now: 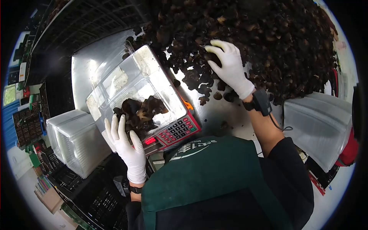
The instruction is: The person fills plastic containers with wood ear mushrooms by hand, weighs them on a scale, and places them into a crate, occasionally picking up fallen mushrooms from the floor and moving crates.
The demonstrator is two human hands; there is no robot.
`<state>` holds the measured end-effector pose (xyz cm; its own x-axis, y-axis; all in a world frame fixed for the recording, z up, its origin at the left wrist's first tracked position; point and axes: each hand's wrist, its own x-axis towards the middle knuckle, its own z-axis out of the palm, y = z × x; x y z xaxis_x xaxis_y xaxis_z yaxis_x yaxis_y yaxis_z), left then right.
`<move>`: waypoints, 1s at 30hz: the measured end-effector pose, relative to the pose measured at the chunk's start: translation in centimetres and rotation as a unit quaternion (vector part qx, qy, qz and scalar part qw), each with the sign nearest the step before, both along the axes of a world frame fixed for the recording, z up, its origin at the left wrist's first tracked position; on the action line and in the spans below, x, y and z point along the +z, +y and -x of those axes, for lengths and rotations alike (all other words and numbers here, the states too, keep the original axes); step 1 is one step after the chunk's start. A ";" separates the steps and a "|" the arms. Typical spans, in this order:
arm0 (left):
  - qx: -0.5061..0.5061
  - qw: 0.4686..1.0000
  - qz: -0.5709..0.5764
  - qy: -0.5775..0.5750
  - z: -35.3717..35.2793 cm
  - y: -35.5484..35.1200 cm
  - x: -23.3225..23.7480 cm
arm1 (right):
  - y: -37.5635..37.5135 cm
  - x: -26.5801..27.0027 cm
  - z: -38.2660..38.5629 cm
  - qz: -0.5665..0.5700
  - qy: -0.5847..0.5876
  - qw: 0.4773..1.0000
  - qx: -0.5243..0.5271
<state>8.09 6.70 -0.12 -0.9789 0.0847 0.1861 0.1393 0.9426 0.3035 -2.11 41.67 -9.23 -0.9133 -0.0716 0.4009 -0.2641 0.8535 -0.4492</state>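
A red-framed scale [178,132] with a lit red display and keypad stands on the metal table. On its plate lies an open clear plastic box [122,82] holding a clump of dark brown, wavy pieces that look like fungus [142,115]. My left hand [124,147], in a white glove, is at the near left side of the clump, fingers apart and touching its edge. My right hand [230,67], also gloved in white, is over the near edge of a large dark heap [283,46] of the same pieces. Its fingers are spread and curved, with nothing visible between them.
Stacks of clear plastic boxes stand at the left [78,140] and right [320,124]. Black crates rise at the upper left [92,23] and lower left [96,195]. Loose dark pieces lie on the metal table [82,69] between scale and heap.
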 end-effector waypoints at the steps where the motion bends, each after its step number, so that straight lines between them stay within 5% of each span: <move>1: -0.001 1.000 0.009 -0.001 0.0 0.0 0.0 | -0.6 0.4 1.0 -0.021 0.035 0.999 0.003; 6: -0.002 1.000 0.008 0.000 0.0 -0.1 -0.1 | -4.3 -0.2 3.8 -0.116 -0.026 0.983 0.139; 9: 0.001 1.000 0.010 -0.001 0.1 0.0 0.0 | -8.0 -0.9 2.8 -0.275 -0.160 0.946 0.067; 12: -0.001 1.000 -0.012 -0.005 0.1 -0.2 -0.2 | -7.4 -2.3 2.7 -0.223 -0.118 0.967 0.049; 15: 0.000 1.000 0.005 -0.007 0.1 -0.1 -0.1 | -4.8 -0.9 2.5 0.071 -0.092 0.990 0.077; 18: -0.001 1.000 -0.004 -0.002 0.0 -0.2 -0.3 | -1.9 2.6 1.2 0.333 -0.223 0.915 0.044; 23: -0.005 1.000 0.025 0.004 0.2 -0.1 -0.1 | 1.9 5.0 -1.9 0.632 -0.308 0.704 0.103; 26: -0.012 1.000 0.027 0.010 0.2 -0.3 -0.3 | 1.7 4.6 -2.4 0.653 -0.314 0.682 0.102; 30: -0.016 0.999 0.035 0.012 0.2 -0.3 -0.2 | -1.2 3.7 -0.6 0.458 -0.360 0.812 0.029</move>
<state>7.93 6.39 -0.31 -0.9705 0.1303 0.2029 0.1770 0.9563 0.2325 -1.55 40.49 -5.55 -0.9404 -0.0968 -0.3262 0.3206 0.0687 -0.9447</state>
